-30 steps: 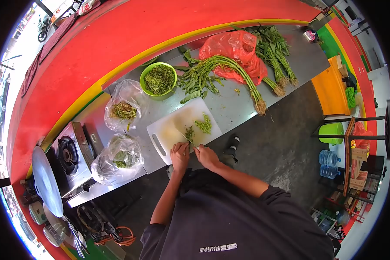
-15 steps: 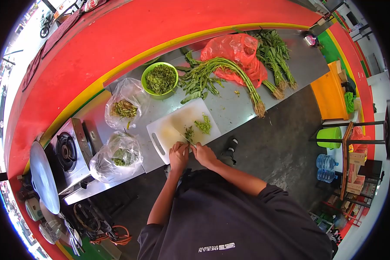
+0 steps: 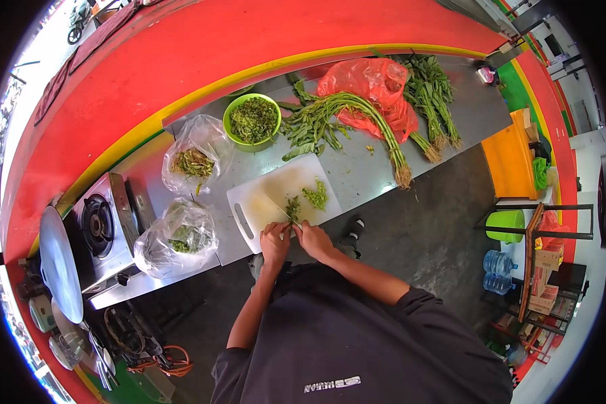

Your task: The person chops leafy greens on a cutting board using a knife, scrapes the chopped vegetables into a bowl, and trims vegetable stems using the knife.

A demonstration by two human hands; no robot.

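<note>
On the white cutting board (image 3: 249, 195) my right hand (image 3: 315, 242) is closed around a knife (image 3: 276, 207), its thin blade pointing up and to the left. My left hand (image 3: 275, 242) sits close beside it, fingers bent down at the board's near edge over green stalks that are mostly hidden. Chopped greens (image 3: 293, 207) lie by the blade, and a lighter green pile (image 3: 315, 194) rests farther right. Behind the board stands a green bowl (image 3: 275, 139) full of chopped greens.
Long-stemmed leafy greens (image 3: 384, 135) and a red plastic bag (image 3: 377, 84) lie at the back right. Two clear bags (image 3: 202, 145) (image 3: 178, 242) with plant pieces are on the left, near a gas stove (image 3: 99, 225). A steel counter (image 3: 363, 182) carries them.
The view has shifted slightly, so the counter and its contents sit a little differently in the picture. Both hands stay at the same spot on the board, with the knife still held.
</note>
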